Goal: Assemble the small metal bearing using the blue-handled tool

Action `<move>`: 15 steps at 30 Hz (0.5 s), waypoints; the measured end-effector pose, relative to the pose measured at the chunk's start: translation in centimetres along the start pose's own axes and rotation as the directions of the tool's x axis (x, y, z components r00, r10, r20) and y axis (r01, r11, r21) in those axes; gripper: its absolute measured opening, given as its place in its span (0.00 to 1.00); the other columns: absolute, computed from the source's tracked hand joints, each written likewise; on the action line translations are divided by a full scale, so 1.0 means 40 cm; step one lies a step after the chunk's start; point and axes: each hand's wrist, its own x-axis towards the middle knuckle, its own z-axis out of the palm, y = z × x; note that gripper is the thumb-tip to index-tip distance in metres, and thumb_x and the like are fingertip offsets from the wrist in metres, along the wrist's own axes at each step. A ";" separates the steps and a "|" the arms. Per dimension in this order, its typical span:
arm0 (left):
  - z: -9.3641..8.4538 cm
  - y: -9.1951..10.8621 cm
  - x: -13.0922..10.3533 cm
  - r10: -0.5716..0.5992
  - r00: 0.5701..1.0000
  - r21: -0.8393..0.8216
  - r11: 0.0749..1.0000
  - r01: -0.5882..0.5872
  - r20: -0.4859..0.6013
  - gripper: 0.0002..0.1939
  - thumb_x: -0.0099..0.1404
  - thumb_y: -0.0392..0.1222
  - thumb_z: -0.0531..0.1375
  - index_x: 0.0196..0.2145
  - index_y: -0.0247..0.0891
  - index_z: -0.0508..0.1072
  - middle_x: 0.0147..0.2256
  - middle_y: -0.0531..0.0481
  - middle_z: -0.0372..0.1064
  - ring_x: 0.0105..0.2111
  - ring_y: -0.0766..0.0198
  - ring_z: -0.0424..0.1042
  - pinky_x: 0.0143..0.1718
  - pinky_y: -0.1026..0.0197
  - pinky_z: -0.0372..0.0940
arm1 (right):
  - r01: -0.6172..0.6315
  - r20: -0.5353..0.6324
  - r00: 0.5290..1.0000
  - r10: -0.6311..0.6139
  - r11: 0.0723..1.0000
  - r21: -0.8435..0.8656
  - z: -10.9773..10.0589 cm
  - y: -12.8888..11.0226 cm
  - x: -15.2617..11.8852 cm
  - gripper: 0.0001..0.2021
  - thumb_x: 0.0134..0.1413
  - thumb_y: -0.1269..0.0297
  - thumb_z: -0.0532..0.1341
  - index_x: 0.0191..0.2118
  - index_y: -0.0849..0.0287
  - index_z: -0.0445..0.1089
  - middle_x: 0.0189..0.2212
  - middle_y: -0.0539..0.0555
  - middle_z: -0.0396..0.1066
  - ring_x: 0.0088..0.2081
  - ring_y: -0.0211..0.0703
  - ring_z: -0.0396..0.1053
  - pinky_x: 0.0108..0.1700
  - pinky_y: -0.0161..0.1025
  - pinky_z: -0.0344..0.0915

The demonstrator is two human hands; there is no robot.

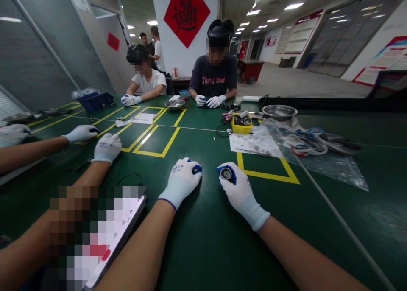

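My right hand (237, 187), in a white glove with blue palm coating, is wrapped round a small cylindrical metal part (226, 173). The part's round end faces me, with a dark ring and a paler centre. To its left, my left hand (183, 179), gloved the same way, rests low over the green table (206, 240). Its thumb and forefinger curl together into a loop; whatever the fingers may hold is hidden. A gap of bare table separates the two hands.
A phone-like device (119, 240) lies beside my left forearm. Co-workers' gloved hands (108, 148) are close on the left. Ahead stand a yellow bin (241, 128) of parts, a metal bowl (280, 111) and plastic bags (337, 168) with cables. Two people sit opposite.
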 end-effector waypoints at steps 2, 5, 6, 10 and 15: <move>0.001 -0.001 0.003 -0.005 1.000 0.041 0.999 0.005 0.017 0.10 0.67 0.42 0.63 0.43 0.42 0.83 0.46 0.39 0.74 0.51 0.45 0.70 0.56 0.47 0.65 | -0.005 0.002 1.000 0.005 1.000 0.016 0.000 -0.002 0.000 0.08 0.47 0.67 0.60 0.36 0.54 0.72 0.34 0.55 0.77 0.39 0.54 0.75 0.46 0.51 0.73; 0.002 -0.001 0.006 0.000 0.999 0.104 0.995 -0.004 0.034 0.11 0.68 0.41 0.62 0.45 0.41 0.82 0.48 0.38 0.74 0.52 0.44 0.71 0.55 0.47 0.65 | -0.004 0.010 1.000 0.004 0.999 0.038 0.000 -0.006 -0.001 0.08 0.47 0.67 0.60 0.36 0.54 0.72 0.34 0.55 0.77 0.39 0.54 0.76 0.46 0.51 0.73; 0.002 0.000 0.006 0.008 0.999 0.112 0.994 -0.012 0.034 0.11 0.69 0.41 0.61 0.45 0.40 0.81 0.49 0.38 0.74 0.52 0.44 0.71 0.55 0.47 0.65 | -0.004 0.013 1.000 0.004 0.999 0.042 0.000 -0.007 -0.001 0.08 0.47 0.67 0.60 0.36 0.54 0.72 0.34 0.55 0.77 0.39 0.54 0.76 0.46 0.51 0.73; -0.001 0.018 -0.001 0.028 0.999 -0.020 0.999 -0.028 -0.030 0.09 0.69 0.39 0.61 0.45 0.39 0.79 0.48 0.39 0.75 0.51 0.47 0.73 0.54 0.49 0.66 | -0.010 0.022 1.000 0.009 0.999 0.046 0.000 -0.010 -0.001 0.08 0.48 0.66 0.60 0.36 0.54 0.73 0.35 0.55 0.78 0.40 0.54 0.76 0.46 0.51 0.73; -0.010 0.057 -0.016 0.052 0.994 -0.507 0.857 -0.095 -0.098 0.07 0.67 0.37 0.61 0.43 0.39 0.77 0.41 0.45 0.79 0.43 0.54 0.77 0.49 0.53 0.70 | 0.014 0.024 1.000 -0.015 0.999 0.044 0.001 -0.009 -0.002 0.07 0.49 0.67 0.59 0.37 0.54 0.72 0.35 0.55 0.77 0.40 0.53 0.75 0.45 0.50 0.73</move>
